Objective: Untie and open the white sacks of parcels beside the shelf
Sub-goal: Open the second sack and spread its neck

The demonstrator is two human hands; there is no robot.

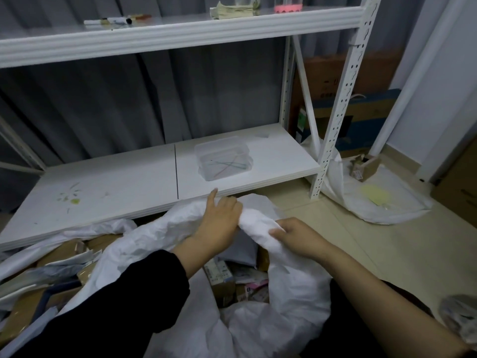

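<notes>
1. White woven plastic lies slumped at the left end of the shelf (103, 182), in front of its lower board: an opened sack (98, 227) with brown cartons showing in its mouth.
2. Just in front of the middle of that board, the left hand (219, 223) grips the working sack's rim (254, 223). Its fingers are curled over the fabric, and the index finger sticks out straight toward the shelf.
3. The working sack (291, 288) stands in front of the shelf's right half, near the person, with parcels (222, 275) visible inside.
4. The right hand (299, 239), farther from the shelf than the left, clenches the same bunched rim from its other end.
5. Beyond the shelf's right post a third sack (387, 202) lies flat with a small carton (365, 165) at its neck. Whether it is tied I cannot tell.
6. Likely trouble: pulling the rim apart unevenly could tip the loaded sack away from the shelf and spill parcels. A hard tug might tear the thin weave, and the twisted fabric could slip from either grip.
7. The bunched rim's long axis runs from hand to hand, slanting away from the shelf as it goes right. The mouth faces upward.
</notes>
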